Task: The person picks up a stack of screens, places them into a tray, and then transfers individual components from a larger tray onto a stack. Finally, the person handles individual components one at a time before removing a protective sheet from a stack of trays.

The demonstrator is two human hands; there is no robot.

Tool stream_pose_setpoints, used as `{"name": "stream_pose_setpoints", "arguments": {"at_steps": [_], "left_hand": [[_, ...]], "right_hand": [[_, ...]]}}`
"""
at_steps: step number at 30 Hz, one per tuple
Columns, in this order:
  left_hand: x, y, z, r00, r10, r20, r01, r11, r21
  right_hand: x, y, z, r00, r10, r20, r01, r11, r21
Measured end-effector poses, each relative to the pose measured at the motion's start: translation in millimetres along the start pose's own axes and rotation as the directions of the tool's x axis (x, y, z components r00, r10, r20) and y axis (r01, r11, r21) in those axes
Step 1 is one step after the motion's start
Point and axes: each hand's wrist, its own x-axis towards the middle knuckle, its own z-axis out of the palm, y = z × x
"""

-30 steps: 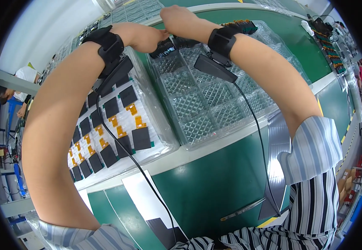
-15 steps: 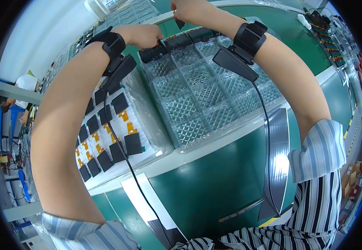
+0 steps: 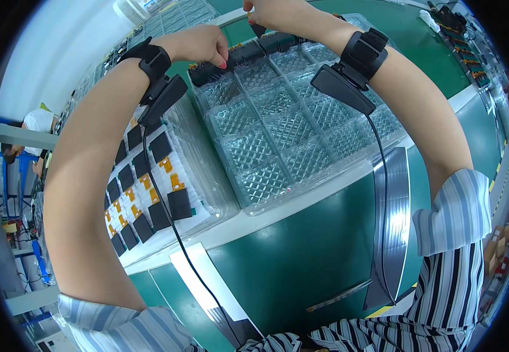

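At the far edge of the clear plastic compartment tray (image 3: 289, 130), my left hand (image 3: 206, 46) has its fingers pinched together. Its fingertips are over a row of upright black pieces (image 3: 243, 57) in the tray's far compartments; whether anything sits between them is hidden. Past that row, my right hand (image 3: 273, 14) grips a small black flat piece (image 3: 258, 29), which hangs below the fingers. To the left, black panels with orange flex tails (image 3: 179, 203) lie in rows on white sheeting (image 3: 200, 218) over stacked clear trays.
A grey metallic strip (image 3: 392, 217) lies on the green table (image 3: 301, 252) at the right, with tweezers (image 3: 339, 296) nearby. White paper (image 3: 207, 276) is at the near left. More panels (image 3: 462, 53) line the far right. Cables (image 3: 377, 146) trail from both wrist devices.
My left hand has risen slightly off the black row, its fingertips now showing. My right hand has moved slightly right, still with the black flat piece. The whole view has shifted a little.
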Motion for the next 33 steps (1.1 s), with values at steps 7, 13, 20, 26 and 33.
{"name": "stream_pose_setpoints", "arguments": {"at_steps": [7,13,20,26,33], "left_hand": [[0.9,0.8,9.2,0.991,-0.048,-0.121,0.065,0.988,0.141],[-2.6,-4.4,7.9,0.998,0.028,-0.061,-0.012,0.969,0.246],[-25.8,-11.0,11.9,0.972,0.223,0.075,-0.231,0.848,0.476],[-33.9,1.6,9.3,0.985,-0.108,0.131,0.025,0.855,0.518],[-48.5,-4.3,5.5,0.878,-0.360,0.316,0.151,0.833,0.532]], "right_hand": [[2.4,-7.4,-6.4,0.983,0.147,0.106,-0.161,0.978,0.133],[-0.2,-13.4,-19.4,0.961,0.257,0.105,-0.276,0.924,0.265],[-3.6,-14.9,-23.2,0.943,0.310,0.119,-0.332,0.881,0.337],[-11.4,-21.7,-16.6,0.974,0.128,-0.189,-0.087,0.973,0.212],[-2.1,-19.1,-30.2,0.974,0.218,0.068,-0.228,0.912,0.340]]}}
